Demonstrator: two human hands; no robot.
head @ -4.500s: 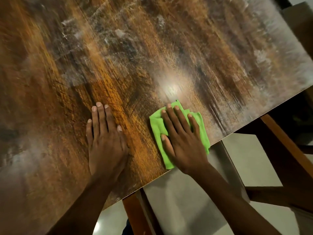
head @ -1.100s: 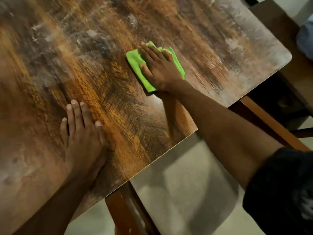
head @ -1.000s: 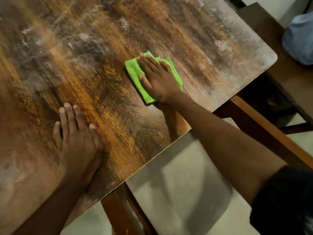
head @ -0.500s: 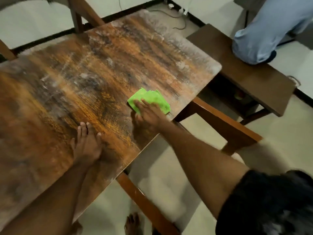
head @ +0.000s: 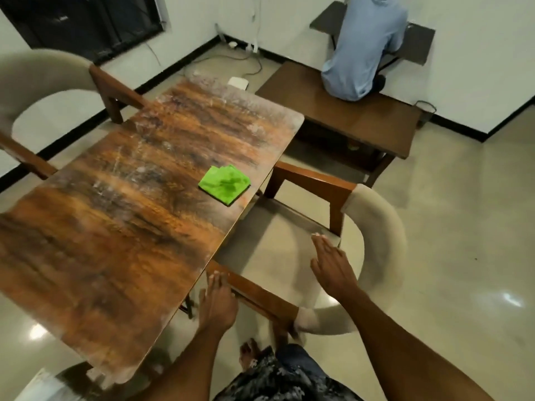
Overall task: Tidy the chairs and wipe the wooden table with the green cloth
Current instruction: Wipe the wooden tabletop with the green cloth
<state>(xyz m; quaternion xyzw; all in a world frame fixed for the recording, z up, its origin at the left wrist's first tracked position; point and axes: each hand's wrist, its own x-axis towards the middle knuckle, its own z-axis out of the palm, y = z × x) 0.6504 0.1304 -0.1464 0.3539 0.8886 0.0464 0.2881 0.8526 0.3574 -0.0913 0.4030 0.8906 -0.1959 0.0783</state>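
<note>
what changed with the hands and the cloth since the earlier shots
The right hand let go of the folded green cloth and pulled back off the brown wooden table; it is now open over the beige cushioned chair. The left hand slid off the tabletop onto the chair's wooden armrest. The cloth stays on the table near its right edge.

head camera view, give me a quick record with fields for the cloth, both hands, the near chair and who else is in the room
cloth: green cloth lies folded on the table near its right edge, no hand on it
left hand: left hand at the near chair's wooden arm
right hand: right hand open above the chair seat
other: person in blue sits on a bench, back turned
</note>
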